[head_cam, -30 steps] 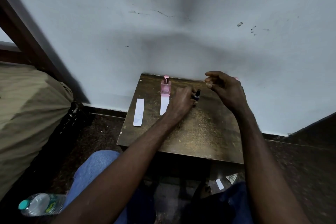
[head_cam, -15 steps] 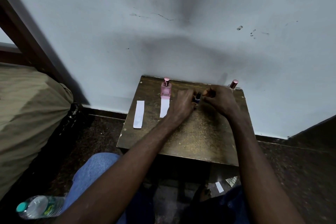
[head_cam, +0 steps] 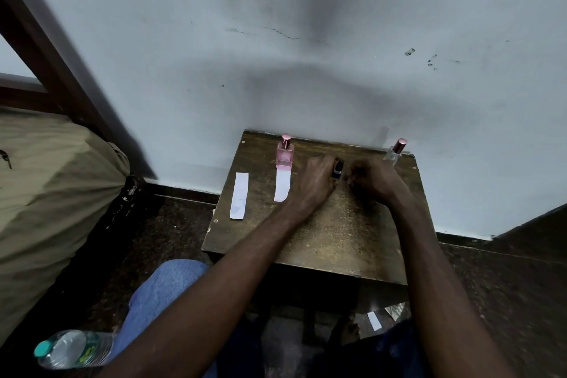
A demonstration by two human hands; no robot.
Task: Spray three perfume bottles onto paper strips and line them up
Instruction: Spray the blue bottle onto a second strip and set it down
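I see a pale wall (head_cam: 337, 40) ahead, scuffed and shadowed; a small brown table (head_cam: 337, 233) stands against it. Dark speckled floor (head_cam: 506, 285) — olive bedding (head_cam: 46, 193) and a wooden frame (head_cam: 46, 49) at left.

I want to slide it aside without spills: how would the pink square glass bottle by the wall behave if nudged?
The pink square glass bottle stands upright on a flat base, so it would probably slide on the wooden table, not roll. Its tall capped neck suggests a high push might tip it. Being glass, it likely breaks if dropped.

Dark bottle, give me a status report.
Left hand gripping dark bottle on table. Right hand beside it, blurred. Nothing in the way.
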